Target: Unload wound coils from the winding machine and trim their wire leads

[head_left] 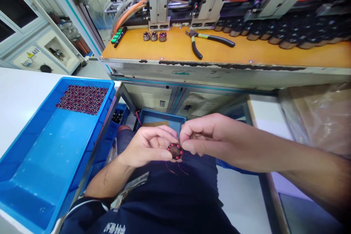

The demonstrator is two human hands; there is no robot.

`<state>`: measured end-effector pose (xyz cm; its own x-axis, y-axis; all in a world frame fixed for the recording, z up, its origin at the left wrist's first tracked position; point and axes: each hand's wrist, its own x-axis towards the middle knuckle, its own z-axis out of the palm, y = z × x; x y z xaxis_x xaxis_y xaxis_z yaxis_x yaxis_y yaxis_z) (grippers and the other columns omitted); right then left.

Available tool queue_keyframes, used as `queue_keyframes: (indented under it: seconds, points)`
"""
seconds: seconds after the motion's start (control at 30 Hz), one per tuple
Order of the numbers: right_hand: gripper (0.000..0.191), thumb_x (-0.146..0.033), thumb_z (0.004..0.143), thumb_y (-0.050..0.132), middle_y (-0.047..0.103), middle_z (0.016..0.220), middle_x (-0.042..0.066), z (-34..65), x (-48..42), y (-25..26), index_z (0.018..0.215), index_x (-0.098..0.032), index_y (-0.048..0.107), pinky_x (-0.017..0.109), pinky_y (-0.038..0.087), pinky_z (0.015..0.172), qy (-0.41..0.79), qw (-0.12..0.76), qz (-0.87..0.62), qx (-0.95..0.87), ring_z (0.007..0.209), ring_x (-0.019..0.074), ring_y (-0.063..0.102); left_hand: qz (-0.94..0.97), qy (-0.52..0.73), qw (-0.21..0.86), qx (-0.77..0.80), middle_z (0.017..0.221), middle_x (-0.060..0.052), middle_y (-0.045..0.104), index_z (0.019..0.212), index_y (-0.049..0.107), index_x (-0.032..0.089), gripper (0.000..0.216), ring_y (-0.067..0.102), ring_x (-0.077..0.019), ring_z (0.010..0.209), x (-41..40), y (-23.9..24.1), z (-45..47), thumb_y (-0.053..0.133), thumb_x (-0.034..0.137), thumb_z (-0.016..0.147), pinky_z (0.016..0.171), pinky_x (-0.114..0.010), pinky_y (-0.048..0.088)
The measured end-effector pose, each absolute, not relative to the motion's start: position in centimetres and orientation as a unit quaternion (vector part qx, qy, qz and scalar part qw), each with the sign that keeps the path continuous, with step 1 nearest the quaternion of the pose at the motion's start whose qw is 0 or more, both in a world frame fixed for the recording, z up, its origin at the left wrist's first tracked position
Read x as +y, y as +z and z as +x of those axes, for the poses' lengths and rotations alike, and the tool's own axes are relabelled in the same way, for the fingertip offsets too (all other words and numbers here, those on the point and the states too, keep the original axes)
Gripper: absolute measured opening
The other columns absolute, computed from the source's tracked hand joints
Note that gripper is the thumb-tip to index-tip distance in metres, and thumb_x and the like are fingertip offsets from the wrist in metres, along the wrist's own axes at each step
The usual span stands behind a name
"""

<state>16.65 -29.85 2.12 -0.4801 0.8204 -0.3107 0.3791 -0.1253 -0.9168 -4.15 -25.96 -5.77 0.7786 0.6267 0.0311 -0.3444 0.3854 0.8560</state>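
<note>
My left hand (pixel 153 144) is closed on a small round motor stator (pixel 175 151) with red wire coils around its ring, held in front of my lap. Thin red wire ends (pixel 172 168) hang below it. Close against its right side is my right hand (pixel 205 137), its thumb and fingers pinched together. Whatever lies between those fingertips is too small to make out. Three similar stators (pixel 154 36) stand in a row on the orange bench top, left of a pair of cutting pliers (pixel 210 40) with black and yellow handles lying with jaws apart.
At left a blue tray (pixel 44 142) holds many stators (pixel 82 98) packed at its far end. Dark cylindrical parts (pixel 285 36) line the bench's right side under the machine fixtures (pixel 159 3). A green and black marker-like item (pixel 119 36) lies at the bench's left end.
</note>
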Motion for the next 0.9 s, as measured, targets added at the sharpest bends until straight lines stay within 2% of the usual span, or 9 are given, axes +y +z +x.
queue_keyframes:
  seconds: [0.2, 0.33, 0.53, 0.63, 0.77, 0.9]
  points:
    - [0.024, -0.031, 0.091, 0.057, 0.057, 0.066, -0.002, 16.1, -31.4, 1.0, 0.073, -0.016, 0.064, 0.019, 0.033, 0.051, 0.542, 0.292, -0.470, -0.632, 0.057, 0.0065, 0.045, 0.423, 0.282, 0.852, 0.123, 0.101, -0.004, 0.065, 0.096, 0.078, 0.019, 0.030, 0.074, -0.0151, 0.067, -25.9, -5.7, -3.9, 0.086, 0.022, 0.067, 0.063, -0.024, 0.060]
    - [0.021, -0.028, 0.092, 0.058, 0.059, 0.069, -0.001, 15.9, -32.2, 0.2, 0.076, -0.015, 0.064, 0.019, 0.036, 0.053, 0.565, 0.312, -0.461, -0.609, 0.059, 0.0069, 0.047, 0.436, 0.267, 0.851, 0.122, 0.102, -0.004, 0.062, 0.095, 0.079, 0.022, 0.030, 0.073, -0.0148, 0.070, -25.8, -5.7, -4.0, 0.087, 0.023, 0.066, 0.063, -0.023, 0.060]
    - [0.019, -0.027, 0.088, 0.061, 0.058, 0.067, -0.001, 16.0, -32.8, 0.5, 0.073, -0.015, 0.064, 0.018, 0.036, 0.053, 0.614, 0.301, -0.470, -0.558, 0.059, 0.0071, 0.046, 0.494, 0.287, 0.808, 0.146, 0.096, -0.007, 0.065, 0.084, 0.077, 0.016, 0.028, 0.065, -0.0094, 0.067, -25.7, -5.2, -3.8, 0.089, 0.028, 0.062, 0.060, -0.019, 0.056]
    - [0.018, -0.027, 0.086, 0.062, 0.056, 0.065, -0.002, 15.9, -32.9, 0.7, 0.073, -0.015, 0.064, 0.018, 0.035, 0.053, 0.619, 0.294, -0.478, -0.549, 0.059, 0.0069, 0.044, 0.503, 0.299, 0.801, 0.124, 0.095, -0.007, 0.066, 0.088, 0.079, 0.018, 0.027, 0.063, -0.0083, 0.069, -25.8, -5.4, -3.8, 0.088, 0.024, 0.064, 0.062, -0.017, 0.054]
    - [0.019, -0.027, 0.086, 0.062, 0.054, 0.062, -0.003, 15.7, -33.0, 0.8, 0.072, -0.015, 0.065, 0.018, 0.033, 0.051, 0.623, 0.287, -0.482, -0.545, 0.056, 0.0061, 0.042, 0.513, 0.312, 0.792, 0.110, 0.100, -0.006, 0.065, 0.099, 0.079, 0.023, 0.041, 0.062, -0.0080, 0.074, -25.8, -5.9, -3.9, 0.090, 0.017, 0.060, 0.066, -0.017, 0.053]
    - [0.023, -0.030, 0.089, 0.060, 0.053, 0.060, -0.003, 15.8, -33.2, 0.9, 0.073, -0.015, 0.065, 0.018, 0.031, 0.048, 0.608, 0.279, -0.482, -0.567, 0.053, 0.0061, 0.042, 0.526, 0.310, 0.784, 0.112, 0.098, -0.006, 0.065, 0.097, 0.079, 0.022, 0.037, 0.061, -0.0082, 0.073, -25.9, -5.9, -3.9, 0.090, 0.021, 0.061, 0.066, -0.018, 0.053]
